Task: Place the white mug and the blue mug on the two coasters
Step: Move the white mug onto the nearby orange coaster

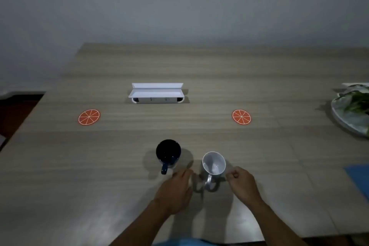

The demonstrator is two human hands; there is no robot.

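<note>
A dark blue mug stands upright near the table's front, handle towards me. To its right stands the white mug, its handle also pointing at me. My left hand hovers just below and right of the blue mug's handle, fingers loosely curled, holding nothing. My right hand is to the right of the white mug's handle, fingers curled, not touching it. Two orange-slice coasters lie farther back: the left coaster and the right coaster, both bare.
A white socket box with its lid raised sits in the wooden table behind the coasters. A round tray with a green plant is at the right edge. A blue mat corner shows at the far right.
</note>
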